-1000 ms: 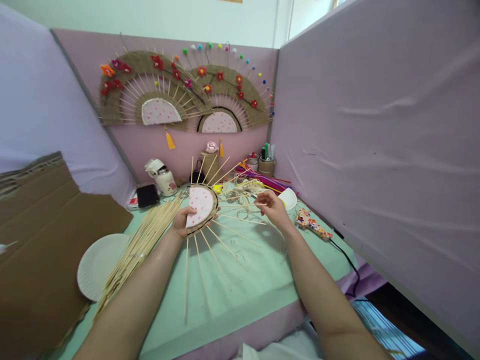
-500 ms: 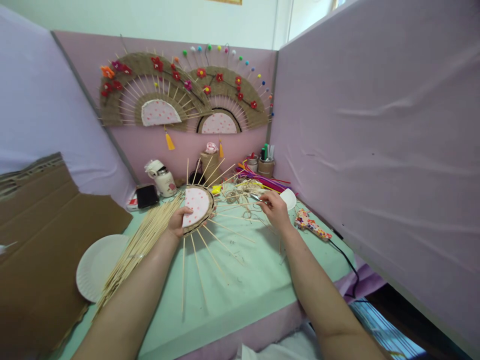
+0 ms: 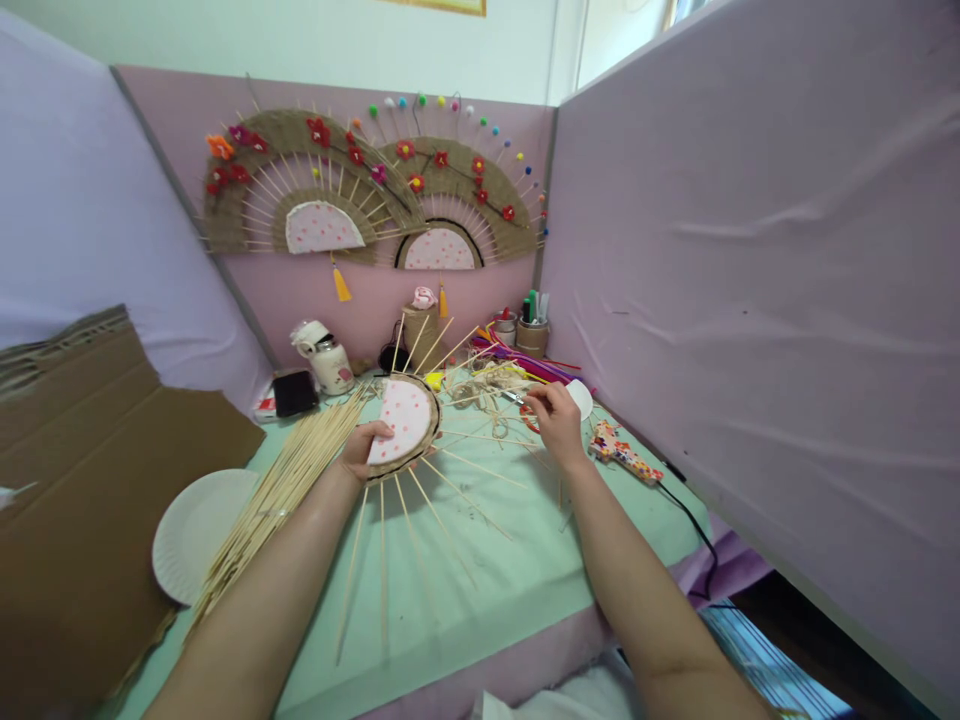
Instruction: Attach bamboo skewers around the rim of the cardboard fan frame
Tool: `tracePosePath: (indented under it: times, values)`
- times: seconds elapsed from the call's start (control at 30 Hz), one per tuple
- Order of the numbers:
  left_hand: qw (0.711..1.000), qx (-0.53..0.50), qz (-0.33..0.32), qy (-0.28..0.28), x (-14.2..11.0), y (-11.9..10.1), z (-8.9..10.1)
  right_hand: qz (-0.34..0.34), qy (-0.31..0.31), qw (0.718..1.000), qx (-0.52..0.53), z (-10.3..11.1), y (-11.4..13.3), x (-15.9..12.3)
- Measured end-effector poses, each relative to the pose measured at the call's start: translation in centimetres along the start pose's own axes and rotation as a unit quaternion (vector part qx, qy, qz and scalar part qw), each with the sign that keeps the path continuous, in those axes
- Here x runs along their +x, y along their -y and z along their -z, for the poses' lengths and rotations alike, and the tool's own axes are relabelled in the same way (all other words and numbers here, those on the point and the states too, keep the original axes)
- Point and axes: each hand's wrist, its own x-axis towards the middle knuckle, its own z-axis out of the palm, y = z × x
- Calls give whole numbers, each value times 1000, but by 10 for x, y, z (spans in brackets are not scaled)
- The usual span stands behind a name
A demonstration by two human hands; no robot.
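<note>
My left hand [image 3: 365, 450] grips the straight edge of a half-round fan base [image 3: 405, 420], thumb on its white, pink-spotted cloth. Burlap and a dark line border the cloth, and thin bamboo sticks spread from the curved edge like rays. Over the right part of the table, my right hand [image 3: 555, 415] has its fingers pinched together at a pair of scissors [image 3: 529, 418] with orange handles. The metal blades point left, toward loose twine [image 3: 487, 390]. Part of the scissors is hidden behind the fingers.
A bundle of bamboo sticks [image 3: 300, 470] and a paper plate [image 3: 199, 530] lie left, beside cardboard [image 3: 90, 520]. A patterned glue gun [image 3: 622, 450] with a black cord rests right. Behind stand a flask [image 3: 330, 362], a twine spool [image 3: 421, 335] and a pen cup [image 3: 532, 338]. Two decorated fans [image 3: 315, 130] hang on the back panel.
The fan base has turned slightly and shifted a little right in my left hand, its sticks swinging with it. The orange scissor handles now show beside my right hand.
</note>
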Motion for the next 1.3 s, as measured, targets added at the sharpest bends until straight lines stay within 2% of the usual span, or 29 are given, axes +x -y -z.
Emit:
tracePosePath:
  times: [0.13, 0.27, 0.43, 0.53, 0.63, 0.73, 0.87, 1.0, 1.2, 1.3]
  values:
    - [1000, -16, 11, 17, 10, 13, -13, -27, -4, 1000, -8, -6, -9, -1]
    - [996, -15, 77, 47, 22, 30, -36, -67, 4, 998, 9, -16, -19, -3]
    - [993, -10, 112, 31, 30, 50, -60, -97, 28, 995, -5, -26, -21, -5]
    - [991, -17, 126, 31, 31, 58, -66, -105, 52, 993, -5, -30, -16, -7]
    - [990, -22, 132, 38, 32, 61, -62, -92, 76, 993, 7, -32, -12, -9]
    - [993, -27, 106, 31, 34, 61, -55, -101, 81, 992, 9, -35, -14, -10]
    - [996, -83, 11, -12, 39, 58, -53, -110, 79, 991, 3, -36, -16, -11]
    - [987, -128, -70, -66, 40, 51, -58, -91, 94, 991, -6, -35, -13, -13]
    - [979, -118, -95, -136, 31, 35, -51, -94, 99, 991, 11, -34, -4, -15]
    - [980, -113, -91, -135, 29, 31, -45, -97, 105, 990, 18, -33, -2, -15]
